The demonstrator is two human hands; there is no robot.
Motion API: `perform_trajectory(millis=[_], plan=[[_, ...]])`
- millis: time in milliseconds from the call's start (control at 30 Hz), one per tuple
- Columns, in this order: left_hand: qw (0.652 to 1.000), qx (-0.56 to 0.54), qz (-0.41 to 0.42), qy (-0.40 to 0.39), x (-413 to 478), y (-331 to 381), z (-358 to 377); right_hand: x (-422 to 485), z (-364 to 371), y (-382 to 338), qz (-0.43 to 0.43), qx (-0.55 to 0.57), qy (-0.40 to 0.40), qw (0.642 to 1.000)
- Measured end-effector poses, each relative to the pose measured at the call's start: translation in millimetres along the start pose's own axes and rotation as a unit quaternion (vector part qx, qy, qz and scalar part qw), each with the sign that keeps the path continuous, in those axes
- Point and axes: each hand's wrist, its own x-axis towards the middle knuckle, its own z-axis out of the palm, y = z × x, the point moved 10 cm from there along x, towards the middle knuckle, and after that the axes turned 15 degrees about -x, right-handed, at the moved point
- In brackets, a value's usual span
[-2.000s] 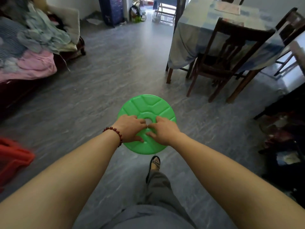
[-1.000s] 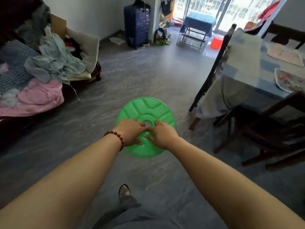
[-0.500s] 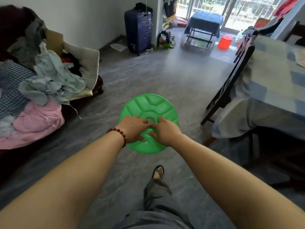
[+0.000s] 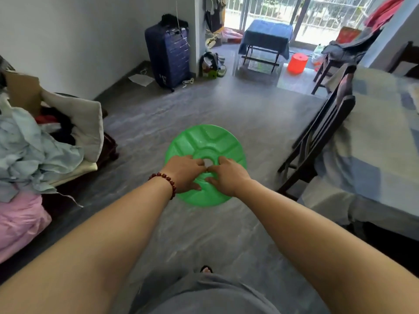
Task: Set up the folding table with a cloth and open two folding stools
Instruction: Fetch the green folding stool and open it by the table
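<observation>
I hold a flat green folding stool, a round ribbed disc, out in front of me above the floor. My left hand and my right hand both grip it at its centre hole, fingers hooked in and thumbs on the near face. Far ahead by the balcony door stands the folding table with a blue cloth draped over it. An opened orange stool stands on the floor to the table's right.
A dining table under a checked cloth and a dark wooden chair fill the right side. On the left a sofa is piled with clothes. A navy suitcase stands by the back wall. Grey floor runs between them.
The view has swung from the dining table toward the balcony and moved forward down the room. Both hands keep the same grip on the green stool, which stays flat.
</observation>
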Motion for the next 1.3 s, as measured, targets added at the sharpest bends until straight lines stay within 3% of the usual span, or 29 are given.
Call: perform_trajectory(millis=[733,1300], plan=[[0.993,0.002,0.116,-0.021,416.0,-95.7,-116.4,296.8,-43.1,304.5,0.114,0.023,-0.052,0.992],[0.992,0.027,0.119,-0.026,718.9,-204.2,-225.4,560.4,-93.8,515.0,0.108,0.04,-0.039,0.993]])
